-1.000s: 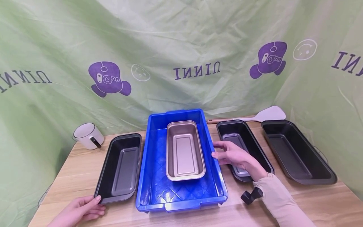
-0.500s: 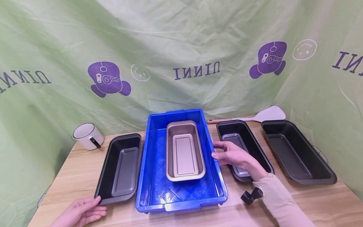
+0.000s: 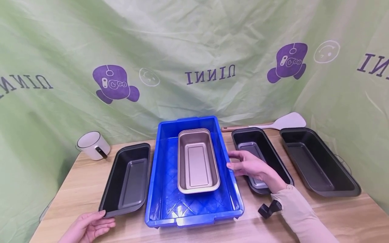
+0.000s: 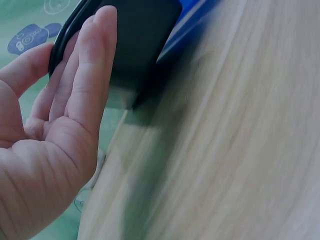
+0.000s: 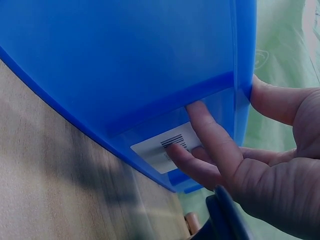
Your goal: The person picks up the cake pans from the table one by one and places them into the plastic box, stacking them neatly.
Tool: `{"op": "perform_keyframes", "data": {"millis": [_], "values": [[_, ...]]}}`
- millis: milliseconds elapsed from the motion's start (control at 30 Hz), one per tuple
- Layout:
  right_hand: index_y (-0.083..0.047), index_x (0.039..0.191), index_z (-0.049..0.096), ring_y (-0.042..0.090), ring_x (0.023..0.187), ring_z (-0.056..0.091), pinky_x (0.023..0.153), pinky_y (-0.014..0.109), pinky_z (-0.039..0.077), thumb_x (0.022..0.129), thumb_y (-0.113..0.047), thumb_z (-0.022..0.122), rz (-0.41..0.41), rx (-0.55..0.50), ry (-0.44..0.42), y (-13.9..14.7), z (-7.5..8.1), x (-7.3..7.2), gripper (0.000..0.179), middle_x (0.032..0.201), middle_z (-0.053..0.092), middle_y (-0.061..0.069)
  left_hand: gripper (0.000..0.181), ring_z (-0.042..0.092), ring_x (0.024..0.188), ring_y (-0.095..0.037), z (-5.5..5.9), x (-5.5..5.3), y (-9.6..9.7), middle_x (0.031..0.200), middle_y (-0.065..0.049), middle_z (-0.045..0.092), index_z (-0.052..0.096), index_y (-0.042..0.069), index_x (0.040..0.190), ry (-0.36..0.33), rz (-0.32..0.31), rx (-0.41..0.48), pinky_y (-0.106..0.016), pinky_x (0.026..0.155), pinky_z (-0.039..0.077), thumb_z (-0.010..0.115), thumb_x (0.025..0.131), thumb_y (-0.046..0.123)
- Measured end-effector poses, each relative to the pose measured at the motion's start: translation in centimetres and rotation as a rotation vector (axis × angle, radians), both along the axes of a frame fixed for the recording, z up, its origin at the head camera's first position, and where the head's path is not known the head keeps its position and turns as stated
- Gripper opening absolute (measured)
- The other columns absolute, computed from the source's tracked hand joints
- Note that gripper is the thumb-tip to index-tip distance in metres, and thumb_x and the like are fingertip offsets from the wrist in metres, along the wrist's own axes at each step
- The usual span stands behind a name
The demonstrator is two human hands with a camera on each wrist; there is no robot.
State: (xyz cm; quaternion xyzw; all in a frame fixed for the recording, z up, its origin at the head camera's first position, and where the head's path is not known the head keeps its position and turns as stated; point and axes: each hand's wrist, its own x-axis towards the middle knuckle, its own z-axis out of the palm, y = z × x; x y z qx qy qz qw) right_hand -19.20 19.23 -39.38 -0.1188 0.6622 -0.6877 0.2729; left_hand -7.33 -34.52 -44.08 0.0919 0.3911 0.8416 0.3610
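Note:
My left hand (image 3: 88, 226) pinches the near-left rim corner of a black loaf pan (image 3: 135, 182), thumb on top and fingers beneath. In the left wrist view the pan (image 4: 142, 45) stands at a slant over its shadow, and its near end looks raised. My right hand (image 3: 250, 166) grips the right rim of a blue plastic bin (image 3: 194, 221). Its thumb lies on the rim, while the fingers (image 5: 207, 130) reach against the outer wall by a white barcode label (image 5: 150, 150). A gold-coloured loaf pan (image 3: 199, 165) lies inside the bin.
Right of the bin are a second black loaf pan (image 3: 270, 162), partly behind my right hand, and a larger dark one (image 3: 313, 165). A white spatula (image 3: 290, 121) lies along the back. At the far left stands a white mug (image 3: 94, 143) on the wooden table (image 3: 82, 182).
The left black pan has shifted slightly left, its near end a little higher, with my left hand still pinching it. My right hand and the bin have stayed almost in place.

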Motion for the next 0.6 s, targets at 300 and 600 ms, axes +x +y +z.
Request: {"op": "perform_keyframes", "data": {"millis": [300, 600], "values": [[0.017, 0.143, 0.018, 0.026, 0.097, 0.065, 0.086, 0.043, 0.054, 0.092, -0.006, 0.062, -0.001, -0.002, -0.005, 0.1, 0.1, 0.0, 0.071, 0.142, 0.031, 0.035, 0.046, 0.061, 0.11, -0.029, 0.4, 0.2, 1.1, 0.112, -0.022, 0.065, 0.067, 0.0, 0.116, 0.028, 0.049, 0.046, -0.032, 0.096, 0.047, 0.023, 0.105, 0.004], [0.017, 0.143, 0.02, 0.026, 0.098, 0.065, 0.087, 0.044, 0.054, 0.091, -0.008, 0.064, -0.007, 0.007, -0.01, 0.0, 0.0, -0.1, 0.073, 0.142, 0.033, 0.035, 0.046, 0.062, 0.109, -0.029, 0.7, 0.5, 1.3, 0.111, -0.021, 0.065, 0.069, -0.001, 0.113, 0.003, 0.093, 0.046, -0.033, 0.097, 0.046, 0.024, 0.104, 0.003]]}}
